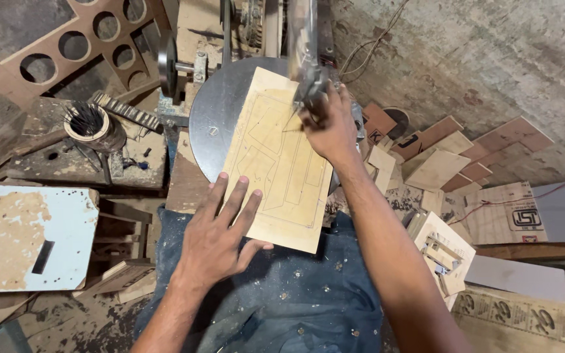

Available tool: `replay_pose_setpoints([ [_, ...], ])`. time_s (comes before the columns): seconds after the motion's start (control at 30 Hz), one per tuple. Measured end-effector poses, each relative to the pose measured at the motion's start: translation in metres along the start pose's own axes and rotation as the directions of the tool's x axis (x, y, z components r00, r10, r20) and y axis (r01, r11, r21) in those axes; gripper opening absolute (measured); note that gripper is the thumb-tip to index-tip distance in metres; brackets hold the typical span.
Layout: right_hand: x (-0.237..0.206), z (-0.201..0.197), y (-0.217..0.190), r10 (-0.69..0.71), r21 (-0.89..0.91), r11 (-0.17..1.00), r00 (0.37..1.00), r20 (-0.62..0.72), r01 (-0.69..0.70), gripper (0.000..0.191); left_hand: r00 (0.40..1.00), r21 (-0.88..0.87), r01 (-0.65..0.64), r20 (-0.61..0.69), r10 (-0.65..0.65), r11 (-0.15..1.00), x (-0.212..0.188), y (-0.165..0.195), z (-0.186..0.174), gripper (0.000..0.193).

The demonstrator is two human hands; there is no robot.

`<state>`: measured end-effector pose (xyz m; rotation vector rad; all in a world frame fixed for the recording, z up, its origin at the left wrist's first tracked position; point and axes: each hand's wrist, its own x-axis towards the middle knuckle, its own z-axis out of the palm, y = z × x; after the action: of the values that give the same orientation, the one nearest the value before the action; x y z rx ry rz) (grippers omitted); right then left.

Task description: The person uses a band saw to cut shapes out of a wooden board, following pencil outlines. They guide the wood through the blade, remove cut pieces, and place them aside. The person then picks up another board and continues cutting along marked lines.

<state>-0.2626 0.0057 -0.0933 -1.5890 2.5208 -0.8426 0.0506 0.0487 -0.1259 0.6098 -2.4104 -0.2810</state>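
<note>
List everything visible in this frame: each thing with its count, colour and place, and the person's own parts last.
plywood sheet: one, pale yellow with drawn outlines, on the round table
round table: one, grey metal, centre top
saw arm: one, grey, blurred, above the sheet's far edge
board with round holes: one, brown, top left
can of rods: one, tan, left bench
white panel: one, chipped, lower left
wood offcuts: many, tan and brown, right floor
printed boards: several, tan, far right
left hand: flat on the sheet's near edge
right hand: at the sheet's far corner by the saw
</note>
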Motion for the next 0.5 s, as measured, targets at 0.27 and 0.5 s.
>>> replay_pose_setpoints([
  [0.27,0.003,0.003,0.005,-0.082,-0.084,0.993,0.996,0.025,0.084,0.069,1.000,0.000,0.003,-0.002,-0.003,1.000,0.001,-0.001,0.003,0.084],
  [0.5,0.010,0.003,0.010,-0.183,-0.118,0.975,0.981,0.060,0.189,0.061,0.999,0.015,0.030,0.020,-0.030,0.999,0.006,0.003,0.005,0.084],
])
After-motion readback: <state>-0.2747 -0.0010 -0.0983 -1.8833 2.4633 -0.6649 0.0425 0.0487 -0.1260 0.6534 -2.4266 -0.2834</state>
